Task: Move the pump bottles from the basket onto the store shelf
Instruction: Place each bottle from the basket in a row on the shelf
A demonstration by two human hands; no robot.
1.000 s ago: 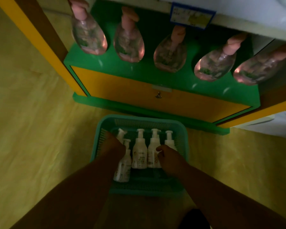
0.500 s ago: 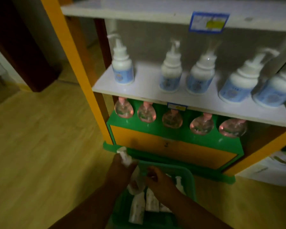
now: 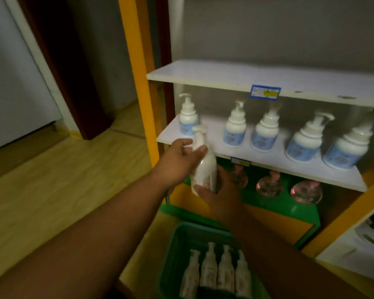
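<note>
My left hand [image 3: 179,160] grips the pump bottle [image 3: 204,167] upright, right hand [image 3: 220,190] cupping its base (shelf [image 3: 203,134] gap just ahead).

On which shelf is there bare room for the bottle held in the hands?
The top white shelf looks bare. The middle shelf has one gap, between the leftmost blue-label bottle and the second one; its right part is crowded. The held bottle is near that gap.

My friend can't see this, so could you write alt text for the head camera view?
Two hands, left hand and right hand, lift a white pump bottle toward a white shelf; four more lie in the green basket below.
</note>
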